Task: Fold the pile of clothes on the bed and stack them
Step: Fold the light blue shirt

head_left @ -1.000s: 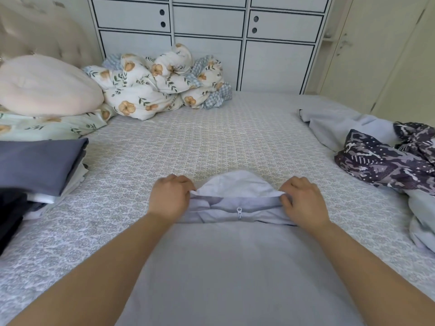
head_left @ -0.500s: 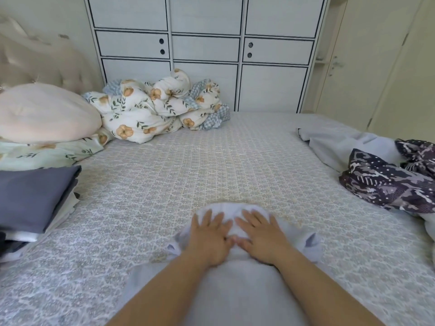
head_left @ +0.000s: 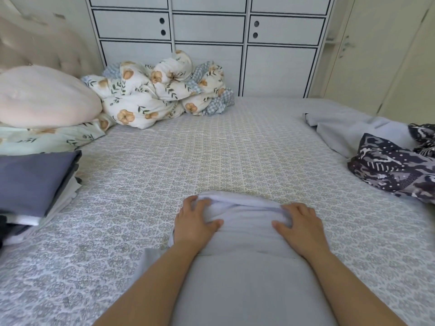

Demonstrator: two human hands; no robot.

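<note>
A pale grey garment (head_left: 244, 231) lies flat on the bed (head_left: 188, 161) right in front of me, its far end folded back on itself. My left hand (head_left: 193, 224) grips the left side of that folded end, fingers over the far edge and thumb on top. My right hand (head_left: 301, 224) holds the right side the same way, with cloth bunched between thumb and fingers. A stack of folded clothes (head_left: 33, 182), a blue-grey piece on top, sits at the left. Loose clothes lie at the right: a dark patterned piece (head_left: 390, 168) on a pale grey one (head_left: 348, 128).
A pink pillow (head_left: 42, 97) and a bundled floral duvet (head_left: 153, 95) fill the far left corner of the bed. White cupboards (head_left: 207, 29) stand behind the bed, with a door at the far right. Bare patterned bedspread stretches between me and the duvet.
A second ago both hands pinched the collar with the hood laid out beyond. They then pressed flat together at the middle, and now sit apart, gripping the sides of the folded end.
</note>
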